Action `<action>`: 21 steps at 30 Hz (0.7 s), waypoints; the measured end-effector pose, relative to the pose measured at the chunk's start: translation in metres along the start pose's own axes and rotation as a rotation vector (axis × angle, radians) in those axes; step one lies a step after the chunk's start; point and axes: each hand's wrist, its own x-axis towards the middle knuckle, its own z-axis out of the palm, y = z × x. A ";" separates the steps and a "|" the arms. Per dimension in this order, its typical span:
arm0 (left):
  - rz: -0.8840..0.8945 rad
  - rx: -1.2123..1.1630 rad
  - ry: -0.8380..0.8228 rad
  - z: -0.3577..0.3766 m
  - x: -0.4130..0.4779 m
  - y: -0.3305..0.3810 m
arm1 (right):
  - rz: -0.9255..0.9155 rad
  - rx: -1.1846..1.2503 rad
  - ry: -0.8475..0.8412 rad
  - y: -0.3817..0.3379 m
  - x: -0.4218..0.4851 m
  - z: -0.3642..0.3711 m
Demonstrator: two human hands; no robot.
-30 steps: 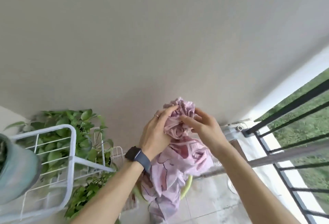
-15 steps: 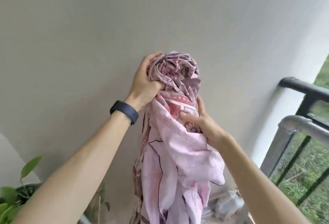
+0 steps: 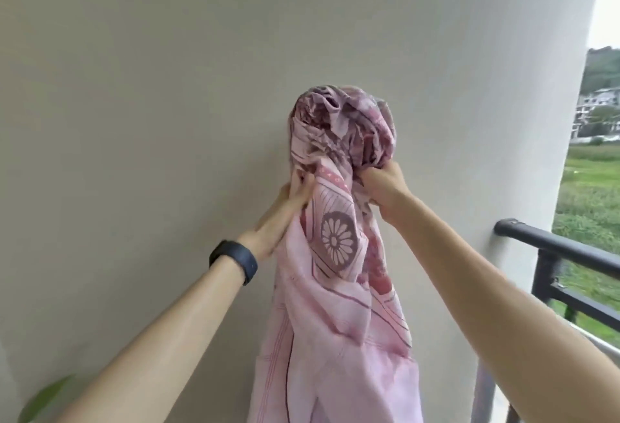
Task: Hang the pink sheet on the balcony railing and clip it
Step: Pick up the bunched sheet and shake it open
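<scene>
Pink sheet [image 3: 335, 254], centre of frame, bunched at the top and trailing to the lower edge. Gripped by both hands: left hand [image 3: 285, 211] closed on the left fold, higher a half-second ago; right hand [image 3: 382, 187] clenched under the wad, up from lower on the cloth. Balcony railing [image 3: 553, 248] at right, apart from the cloth. Probably hunting an edge; hanging and clipping not yet begun.

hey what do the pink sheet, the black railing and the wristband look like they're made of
Pink sheet: thin woven fabric, likely cotton, matte; it bunches and creases softly, with stitched hems and a printed flower.
Black railing: seemingly painted metal tube, with a faint sheen on its round top.
Wristband: dark, smooth, matte, probably silicone or rubber.
</scene>
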 end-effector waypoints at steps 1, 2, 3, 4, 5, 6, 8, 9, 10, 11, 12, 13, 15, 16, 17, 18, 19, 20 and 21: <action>0.020 0.039 -0.064 0.007 -0.003 -0.007 | -0.006 -0.013 0.003 -0.003 0.004 -0.003; 0.039 0.123 -0.065 0.011 -0.003 -0.009 | -0.029 -0.032 -0.006 -0.007 0.007 -0.006; 0.090 0.188 -0.033 0.013 0.005 -0.011 | -0.056 -0.064 -0.020 -0.012 0.008 -0.009; 0.122 0.261 -0.006 0.009 0.008 -0.008 | -0.090 -0.130 -0.033 -0.015 0.012 -0.015; 0.160 0.316 0.007 0.000 0.013 -0.004 | -0.132 -0.226 -0.044 -0.019 0.016 -0.025; 0.172 0.375 0.016 -0.013 0.015 0.001 | -0.173 -0.330 -0.033 -0.022 0.023 -0.038; 0.150 0.500 0.119 -0.048 0.020 0.008 | -0.238 -0.573 0.108 -0.030 0.037 -0.076; 0.128 0.565 0.223 -0.067 0.023 0.008 | -0.254 -0.671 0.204 -0.030 0.043 -0.097; 0.100 0.604 0.350 -0.081 0.024 0.009 | -0.269 -0.749 0.286 -0.028 0.048 -0.117; 0.112 0.645 0.460 -0.089 0.024 0.011 | -0.277 -0.814 0.342 -0.024 0.051 -0.131; 0.115 0.702 0.531 -0.090 0.026 0.011 | -0.285 -0.875 0.382 -0.018 0.052 -0.141; 0.120 0.764 0.571 -0.087 0.029 0.012 | -0.289 -0.934 0.411 -0.012 0.052 -0.146; 0.093 0.786 0.569 -0.072 0.032 0.015 | -0.273 -1.021 0.441 -0.003 0.044 -0.147; 0.057 0.753 0.528 -0.065 0.033 0.016 | -0.240 -1.051 0.446 0.002 0.038 -0.147; 0.024 0.675 0.455 -0.059 0.034 0.014 | -0.208 -1.083 0.454 0.009 0.033 -0.149; 0.001 0.590 0.379 -0.054 0.036 0.013 | -0.192 -1.122 0.465 0.017 0.030 -0.152; 0.016 0.570 0.336 -0.052 0.038 0.009 | -0.190 -1.172 0.470 0.024 0.028 -0.158; 0.053 0.606 0.334 -0.050 0.040 0.007 | -0.195 -1.233 0.471 0.030 0.026 -0.165; 0.110 0.742 0.353 -0.049 0.036 0.008 | -0.199 -1.301 0.470 0.033 0.026 -0.173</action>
